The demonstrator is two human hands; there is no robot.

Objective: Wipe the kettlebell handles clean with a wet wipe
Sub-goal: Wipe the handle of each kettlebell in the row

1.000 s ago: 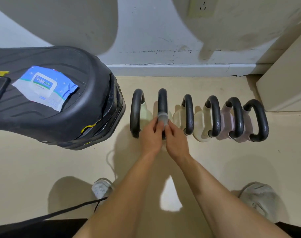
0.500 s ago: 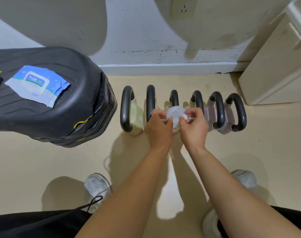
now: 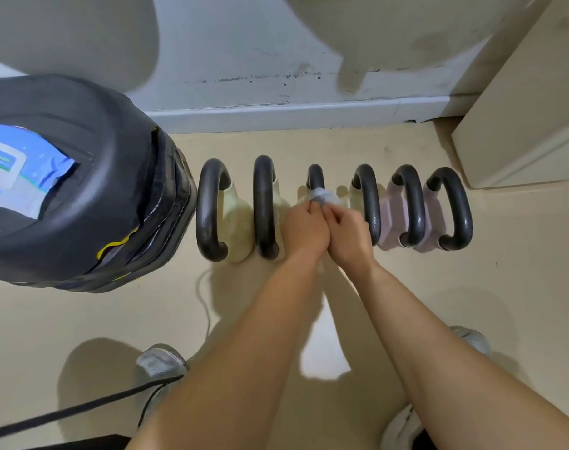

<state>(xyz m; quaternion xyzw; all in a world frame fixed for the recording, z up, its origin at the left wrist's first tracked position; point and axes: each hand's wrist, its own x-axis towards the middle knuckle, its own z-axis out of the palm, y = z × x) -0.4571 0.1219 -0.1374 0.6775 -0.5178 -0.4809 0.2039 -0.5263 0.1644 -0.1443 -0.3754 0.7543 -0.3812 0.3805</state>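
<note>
Several kettlebells with black handles stand in a row on the floor by the wall. My left hand (image 3: 304, 228) and my right hand (image 3: 349, 237) are pressed together over the third handle from the left (image 3: 315, 177). Both pinch a white wet wipe (image 3: 323, 195) that is wrapped around that handle. The hands hide the handle's near half. The second handle (image 3: 264, 206) stands just left of my left hand, and the fourth handle (image 3: 369, 203) just right of my right hand.
A black stepper platform (image 3: 98, 203) sits at the left with a blue wet wipe pack (image 3: 14, 167) on top. A cream cabinet (image 3: 523, 125) stands at the right by the baseboard (image 3: 293, 112). My grey shoes (image 3: 160, 363) and a black cord (image 3: 82, 409) are on the floor below.
The wipe left the second handle, was held spread between both hands, and is now wrapped around the third handle. Both hands shifted right.
</note>
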